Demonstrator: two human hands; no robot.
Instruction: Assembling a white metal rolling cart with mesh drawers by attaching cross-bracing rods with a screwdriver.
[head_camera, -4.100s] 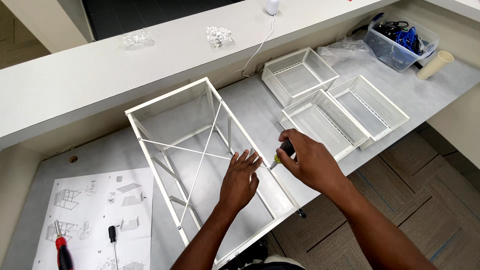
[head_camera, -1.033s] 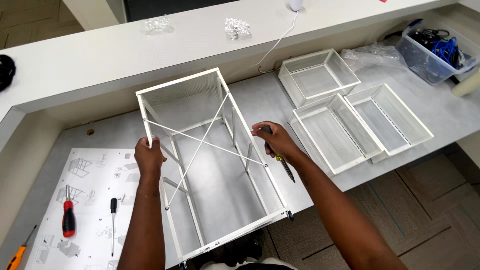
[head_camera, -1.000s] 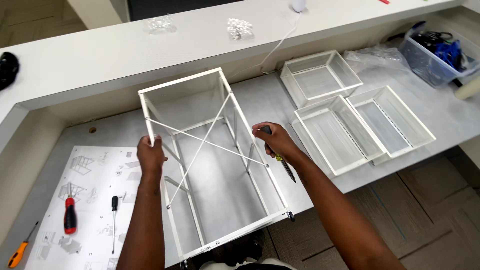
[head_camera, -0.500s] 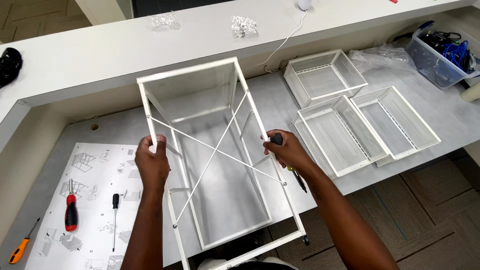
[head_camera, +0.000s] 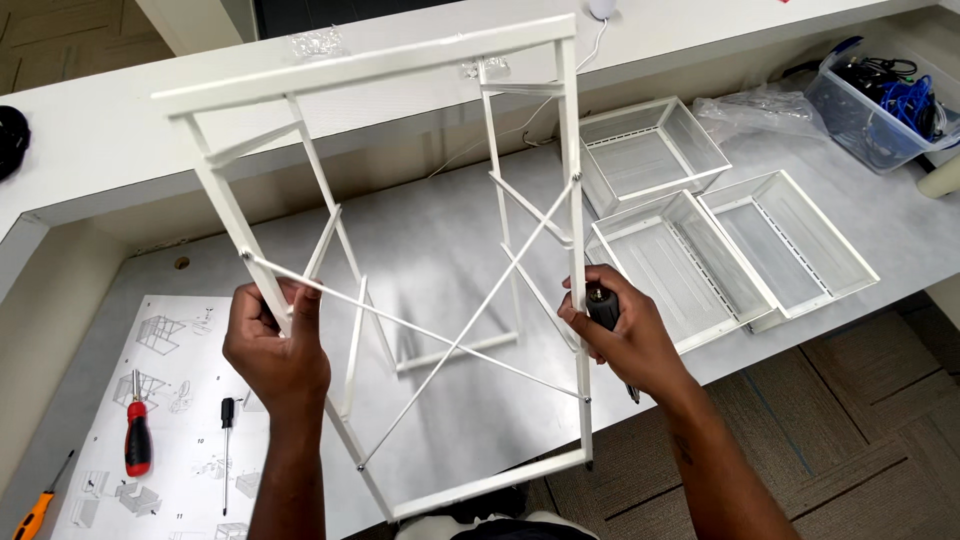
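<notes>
Left hand (head_camera: 275, 350) grips one post of the white frame (head_camera: 400, 270); right hand (head_camera: 625, 335) clasps the opposite post together with a screwdriver (head_camera: 603, 305). Frame is raised above the table (head_camera: 440, 240), cross-braces fitted. Three baskets (head_camera: 700, 230) lie beyond, not yet installed.

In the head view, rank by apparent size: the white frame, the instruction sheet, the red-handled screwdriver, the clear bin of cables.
1. white frame, though it's raised toward the camera
2. instruction sheet, partly cut off
3. clear bin of cables
4. red-handled screwdriver
</notes>
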